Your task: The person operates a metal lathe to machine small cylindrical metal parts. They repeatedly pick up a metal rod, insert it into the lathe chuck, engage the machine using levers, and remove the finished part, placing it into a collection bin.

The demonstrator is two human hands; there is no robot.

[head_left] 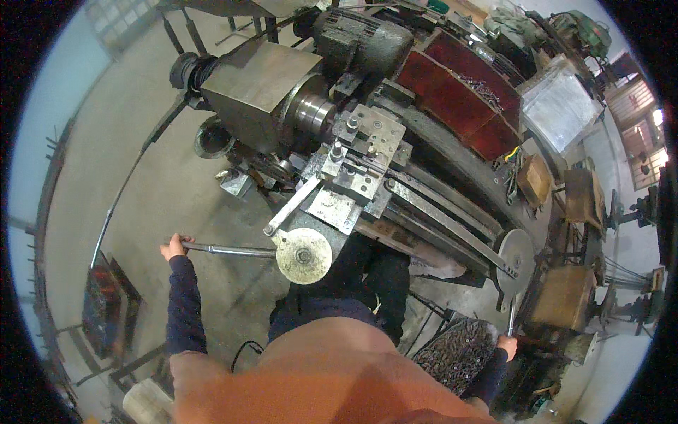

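Observation:
A small metal lathe stands before me, its spindle chuck (313,112) at the upper left of the carriage. My left hand (175,246) is closed round the outer end of a long steel lever (229,250), which runs to a pale round disc (304,255) on the near side of the carriage. At the lower right, my right hand (507,345) grips a short handle (512,318) below a grey round wheel (516,261). Between the two hands sits the tool slide (353,166), with bolts and a flat clamp lever (292,205). Whether a workpiece is in the chuck is too small to tell.
Behind the lathe are an electric motor (364,42) and red trays (459,92) with small metal parts. A heap of dark metal pieces (459,353) lies near my right arm. Wooden boxes (563,297) stand at the right, and a dark stand (106,311) at the left.

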